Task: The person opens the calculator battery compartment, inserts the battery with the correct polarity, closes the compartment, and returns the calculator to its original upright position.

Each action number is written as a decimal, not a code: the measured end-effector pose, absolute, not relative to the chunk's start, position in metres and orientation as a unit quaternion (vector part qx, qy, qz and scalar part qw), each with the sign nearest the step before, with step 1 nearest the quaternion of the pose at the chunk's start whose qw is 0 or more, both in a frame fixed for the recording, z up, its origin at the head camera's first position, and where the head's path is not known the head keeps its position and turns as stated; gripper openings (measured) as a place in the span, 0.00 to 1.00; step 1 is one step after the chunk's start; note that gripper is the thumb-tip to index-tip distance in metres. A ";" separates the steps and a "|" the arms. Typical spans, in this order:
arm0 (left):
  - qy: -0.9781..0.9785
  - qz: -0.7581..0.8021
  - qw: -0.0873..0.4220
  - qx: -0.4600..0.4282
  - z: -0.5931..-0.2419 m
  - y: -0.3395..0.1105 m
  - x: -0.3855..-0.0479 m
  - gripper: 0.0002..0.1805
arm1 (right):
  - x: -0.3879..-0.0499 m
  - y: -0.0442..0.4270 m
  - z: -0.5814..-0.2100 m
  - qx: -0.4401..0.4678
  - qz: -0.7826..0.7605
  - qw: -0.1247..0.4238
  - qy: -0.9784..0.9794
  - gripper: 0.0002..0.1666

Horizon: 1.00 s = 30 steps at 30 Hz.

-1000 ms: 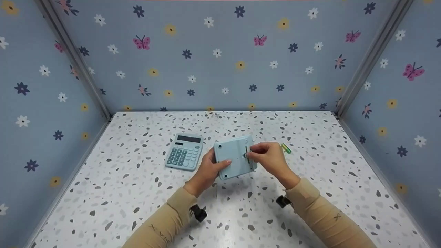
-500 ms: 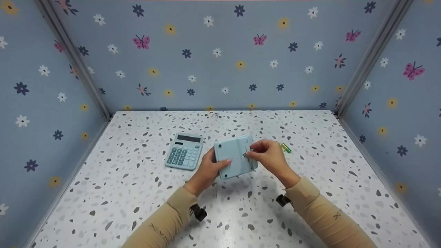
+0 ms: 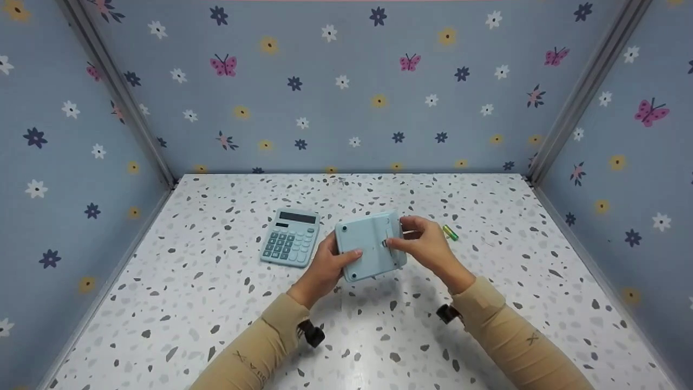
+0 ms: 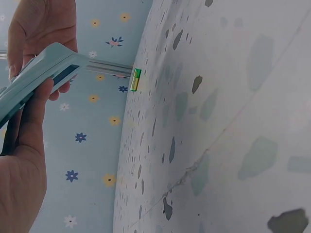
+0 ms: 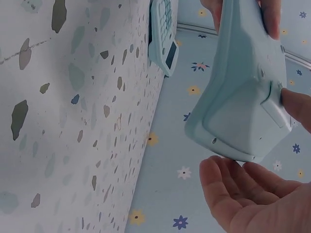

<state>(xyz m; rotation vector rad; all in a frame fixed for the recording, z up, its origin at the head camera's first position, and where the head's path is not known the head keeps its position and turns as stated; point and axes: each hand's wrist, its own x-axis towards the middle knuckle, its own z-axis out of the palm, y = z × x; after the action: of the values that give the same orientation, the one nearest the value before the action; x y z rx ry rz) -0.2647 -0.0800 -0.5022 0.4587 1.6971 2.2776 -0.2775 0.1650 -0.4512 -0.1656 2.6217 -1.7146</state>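
Note:
A light blue calculator (image 3: 364, 254) is held above the table with its back turned up. My left hand (image 3: 324, 270) grips its left side, thumb lying across the back. On the right side, the thumb of my right hand (image 3: 433, 250) presses the small battery cover (image 5: 275, 109), while the fingers bend at the calculator's thick end. The right wrist view shows the cover slightly raised at one edge. The calculator's keys face away from the head view; part of its screen shows in the left wrist view.
A second light blue calculator (image 3: 291, 238) lies face up on the speckled table (image 3: 216, 303), left of my hands. A green and yellow battery (image 3: 450, 233) lies just beyond my right hand. Flower-patterned panels (image 3: 346, 108) enclose the back and sides.
My right fingers have shifted from the battery cover to the calculator's end, with the thumb staying on the cover. The dark gap beside the cover has narrowed. The left hand keeps its hold.

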 end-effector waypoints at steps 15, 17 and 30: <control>0.573 0.795 0.142 0.140 -0.502 -0.080 -0.263 0.39 | -0.275 0.162 -0.452 -0.066 -0.552 -0.012 0.831 0.34; 0.573 0.795 0.143 0.140 -0.501 -0.080 -0.263 0.39 | -0.274 0.162 -0.452 -0.069 -0.551 -0.016 0.831 0.34; 0.582 0.788 0.140 0.144 -0.503 -0.079 -0.263 0.38 | -0.275 0.163 -0.454 -0.063 -0.553 -0.014 0.830 0.33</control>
<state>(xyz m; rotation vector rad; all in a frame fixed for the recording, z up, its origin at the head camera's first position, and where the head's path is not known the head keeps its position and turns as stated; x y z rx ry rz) -0.2635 -0.0790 -0.5025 0.4160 1.6821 2.2773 -0.2754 0.1628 -0.4542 -0.1991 2.6323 -1.7541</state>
